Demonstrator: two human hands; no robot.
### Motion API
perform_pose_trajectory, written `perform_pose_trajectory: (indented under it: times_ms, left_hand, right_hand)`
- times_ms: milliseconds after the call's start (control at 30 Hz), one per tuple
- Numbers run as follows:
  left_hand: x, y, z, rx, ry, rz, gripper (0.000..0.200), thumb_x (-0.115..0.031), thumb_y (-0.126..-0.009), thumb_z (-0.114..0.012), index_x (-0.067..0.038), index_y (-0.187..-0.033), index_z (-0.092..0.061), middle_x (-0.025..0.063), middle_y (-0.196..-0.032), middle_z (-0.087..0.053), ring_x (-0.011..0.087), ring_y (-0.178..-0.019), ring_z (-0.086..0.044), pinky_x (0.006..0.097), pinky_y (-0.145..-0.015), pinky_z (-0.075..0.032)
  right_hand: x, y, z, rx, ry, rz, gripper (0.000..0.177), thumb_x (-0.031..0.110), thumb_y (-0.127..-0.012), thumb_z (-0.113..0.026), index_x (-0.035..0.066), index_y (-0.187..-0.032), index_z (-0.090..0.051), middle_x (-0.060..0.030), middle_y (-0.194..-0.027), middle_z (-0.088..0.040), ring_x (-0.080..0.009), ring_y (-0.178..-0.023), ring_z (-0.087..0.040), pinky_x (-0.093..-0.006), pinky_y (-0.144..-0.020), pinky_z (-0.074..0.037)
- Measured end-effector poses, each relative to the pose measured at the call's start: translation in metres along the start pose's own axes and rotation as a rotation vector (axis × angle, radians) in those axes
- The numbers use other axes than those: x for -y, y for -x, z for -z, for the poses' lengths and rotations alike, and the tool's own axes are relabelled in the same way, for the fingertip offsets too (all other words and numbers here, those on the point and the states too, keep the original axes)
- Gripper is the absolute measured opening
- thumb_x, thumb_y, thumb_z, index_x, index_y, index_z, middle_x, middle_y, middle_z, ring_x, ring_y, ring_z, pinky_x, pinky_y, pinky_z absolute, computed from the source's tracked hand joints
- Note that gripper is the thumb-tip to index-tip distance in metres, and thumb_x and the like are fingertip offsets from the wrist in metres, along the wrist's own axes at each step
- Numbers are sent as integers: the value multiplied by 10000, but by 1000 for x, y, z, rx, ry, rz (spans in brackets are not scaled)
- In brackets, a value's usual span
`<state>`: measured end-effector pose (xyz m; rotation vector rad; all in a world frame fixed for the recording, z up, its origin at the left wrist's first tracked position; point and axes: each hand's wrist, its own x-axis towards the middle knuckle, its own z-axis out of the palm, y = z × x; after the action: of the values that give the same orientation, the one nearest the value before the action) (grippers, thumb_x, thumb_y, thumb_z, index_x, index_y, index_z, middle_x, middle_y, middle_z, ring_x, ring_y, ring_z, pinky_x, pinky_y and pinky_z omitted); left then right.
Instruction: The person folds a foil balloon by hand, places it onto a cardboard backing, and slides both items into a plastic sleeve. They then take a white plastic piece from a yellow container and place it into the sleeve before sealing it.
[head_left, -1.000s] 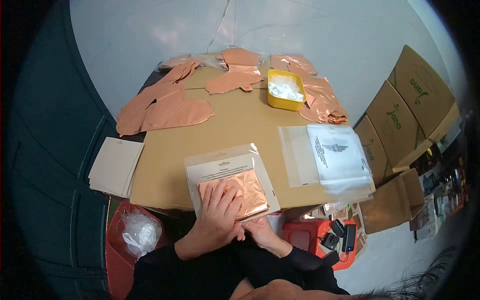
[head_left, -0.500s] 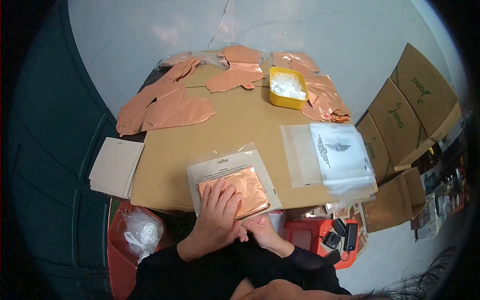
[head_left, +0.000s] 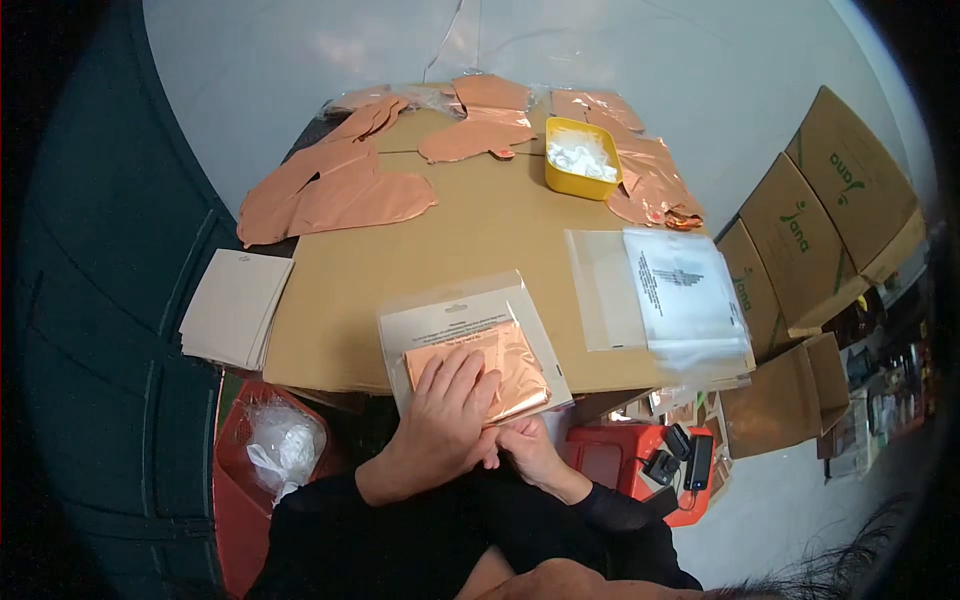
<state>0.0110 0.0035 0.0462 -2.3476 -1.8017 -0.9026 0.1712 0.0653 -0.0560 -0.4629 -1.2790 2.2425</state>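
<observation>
A folded copper-coloured foil piece (head_left: 520, 375) lies on a grey printed card (head_left: 430, 320) inside a clear bag, at the table's front edge. My left hand (head_left: 445, 405) rests on the foil with its fingers stretched out over it. Below the package's lower edge is my right hand (head_left: 530, 450), its fingers bent together by the bag's bottom edge; what they pinch is too small to make out.
Flat copper foil shapes (head_left: 350, 195) lie along the table's back and left. A yellow tub (head_left: 580, 185) holds white material. Clear bags (head_left: 690, 300) lie right, grey cards (head_left: 235, 305) left. Cardboard boxes (head_left: 795, 230), a red stool (head_left: 600, 460) and a red bin (head_left: 235, 480) stand around.
The table and its things sit slightly higher in the view. Both hands stay at the package, the left still flat on the foil.
</observation>
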Motion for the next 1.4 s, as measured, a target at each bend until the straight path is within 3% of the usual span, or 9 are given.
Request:
perform_pose_trajectory:
  times_ms: [133,533,833,1233,1333,1400]
  left_hand:
    - [1,-2,2,-5,-75,-44,608,-232,-649,-737,48,-1144,-523,232,-1185,-517,398,-1184,-480,501,-1027,-355]
    - [7,1,2,-30,-107,-63,596,-306,-664,-718,33,-1119,-535,194,-1153,-544,364,-1148,-500,488,-1012,-363]
    - [10,3,3,-3,-110,-82,632,-248,-630,-738,39,-1153,-531,185,-1179,-543,356,-1173,-494,482,-1030,-357]
    - [9,5,-2,-28,-154,-65,607,-212,-674,-712,46,-1196,-539,181,-1199,-556,340,-1182,-495,475,-1039,-350]
    - [7,4,0,-9,-137,-44,598,-199,-677,-715,46,-1192,-538,186,-1196,-550,346,-1186,-490,472,-1041,-348]
    - [8,3,1,-9,-109,-34,616,-136,-653,-745,35,-1202,-522,197,-1241,-531,364,-1211,-483,490,-1066,-345]
  right_hand:
    - [4,0,-6,-5,-7,-31,288,39,-943,-431,-42,-810,-673,-136,-735,-698,-131,-571,-615,-240,-523,-476]
    - [4,4,-6,75,44,-59,303,108,-1003,-416,-41,-976,-677,-120,-780,-706,-108,-594,-602,-223,-544,-460]
    - [2,2,-6,86,89,-102,302,158,-1026,-435,-26,-1034,-674,-107,-774,-703,-105,-596,-606,-214,-541,-455]
    - [3,7,-8,68,82,-113,274,192,-1019,-498,-7,-948,-672,-122,-746,-701,-112,-569,-606,-223,-514,-447]
    - [0,6,-5,88,78,-122,293,212,-1021,-508,-18,-990,-688,-130,-760,-703,-127,-587,-622,-221,-538,-465]
    - [-2,5,-5,66,60,-112,288,212,-1019,-510,-11,-981,-687,-130,-755,-701,-127,-581,-620,-220,-532,-465]
